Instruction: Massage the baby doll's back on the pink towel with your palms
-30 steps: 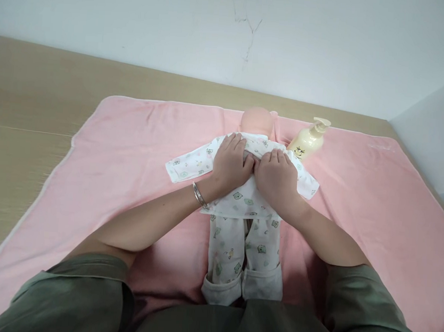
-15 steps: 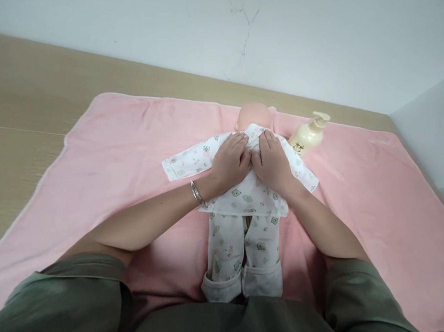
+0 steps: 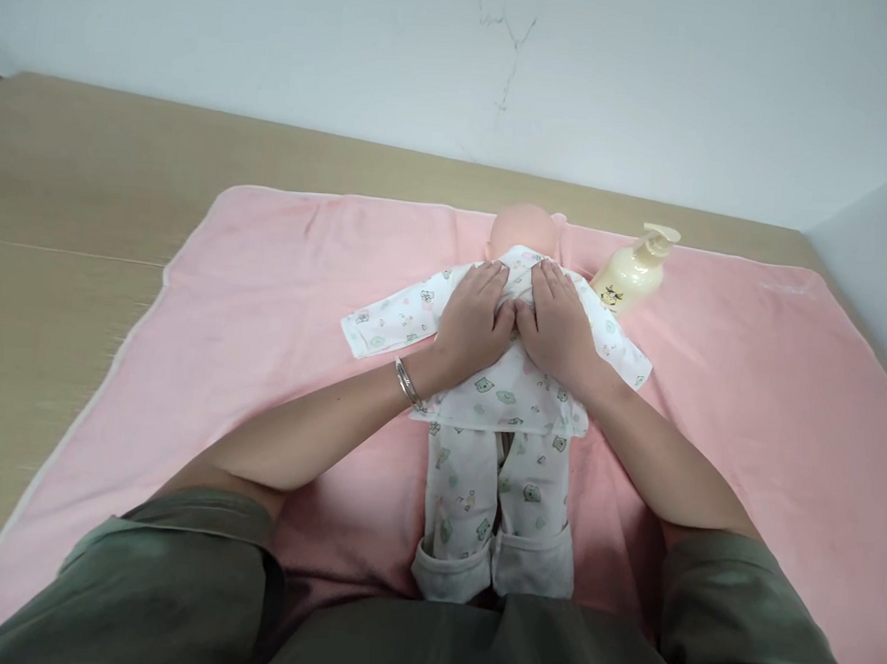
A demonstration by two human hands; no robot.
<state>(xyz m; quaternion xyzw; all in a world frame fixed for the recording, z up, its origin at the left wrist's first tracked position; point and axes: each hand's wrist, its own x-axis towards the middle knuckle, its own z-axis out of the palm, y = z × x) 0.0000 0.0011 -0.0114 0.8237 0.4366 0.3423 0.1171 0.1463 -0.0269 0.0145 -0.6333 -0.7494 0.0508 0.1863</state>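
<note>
A baby doll lies face down, its bald head (image 3: 524, 229) at the far end. It wears a white printed top (image 3: 504, 396) with the sleeves spread out, and matching trousers (image 3: 465, 499) with turned-up cuffs. My left hand (image 3: 476, 314) rests flat on the doll's upper back, left of the middle. Mirroring it on the right side, my right hand (image 3: 556, 319) also lies flat, fingers toward the head. The two thumbs nearly meet at the centre. Neither hand grips anything. A silver bangle (image 3: 408, 382) circles my left wrist.
Under the doll a pink blanket (image 3: 289, 272) covers much of a tan tabletop (image 3: 85, 170). A cream pump bottle (image 3: 633, 271) leans or stands just right of the doll's shoulder. Behind the table rises a white wall (image 3: 281, 42) with a crack.
The whole view has shifted a little, so everything sits slightly further right. Both hands stay in nearly the same place on the doll's back.
</note>
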